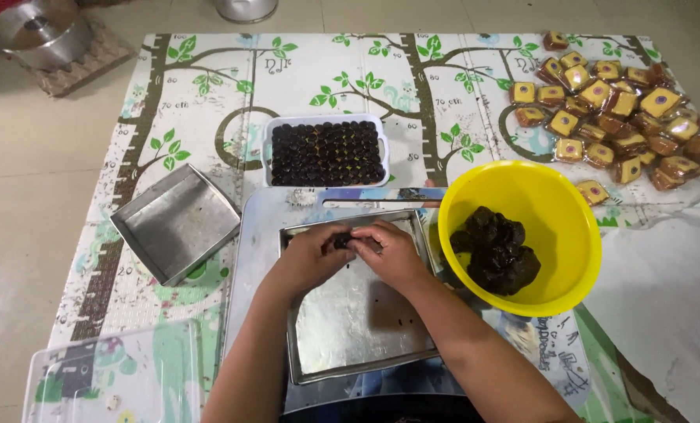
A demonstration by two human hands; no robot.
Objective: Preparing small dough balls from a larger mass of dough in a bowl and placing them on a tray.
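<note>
My left hand and my right hand meet over a shallow metal tray, pinching a small lump of dark paste between their fingertips. To the right, a yellow bowl holds a big mass of the same dark paste. Beyond the tray, a white rectangular container is packed with rows of small dark balls.
An empty square metal tin lies to the left on the printed floor mat. A pile of several wrapped square cakes sits far right. A clear plastic lid lies near left. Metal pots stand at the far left.
</note>
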